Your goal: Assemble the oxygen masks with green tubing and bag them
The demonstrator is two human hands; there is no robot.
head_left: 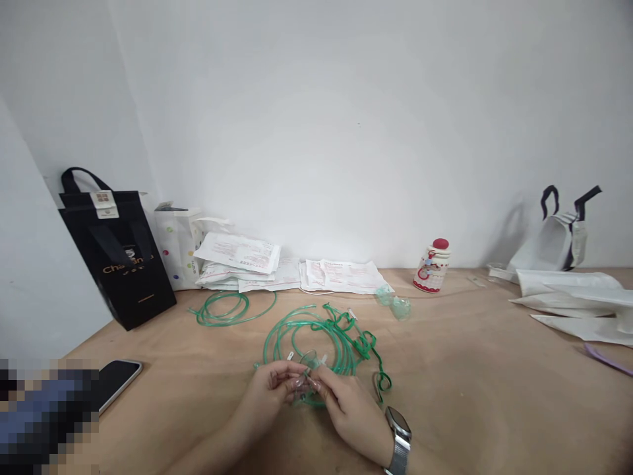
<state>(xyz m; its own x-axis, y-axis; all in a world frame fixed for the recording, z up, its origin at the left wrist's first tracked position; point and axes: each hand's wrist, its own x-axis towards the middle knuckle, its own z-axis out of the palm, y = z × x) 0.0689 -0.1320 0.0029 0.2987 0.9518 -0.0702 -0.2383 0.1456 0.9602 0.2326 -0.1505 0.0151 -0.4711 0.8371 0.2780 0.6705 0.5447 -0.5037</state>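
Note:
Close together at the front middle of the table, my left hand (273,389) and my right hand (346,404) pinch a small clear, green-tinted plastic mask (309,359) between thumbs and fingers. The fingers cover most of it, so its full shape is hidden. Under and behind the hands lies a coil of green plastic tubing (277,333). Dark green elastic straps (364,344) are tangled at the coil's right side. A small pale metal strip (290,355) shows just beyond my left fingers.
Another green tubing coil (222,323) lies behind at left. Two clear green cups (400,307) sit near a white bottle (431,269) with a red top. White printed packets (242,253), a black bag (128,264), a phone (119,381) and white pouches (568,290) stand or lie around.

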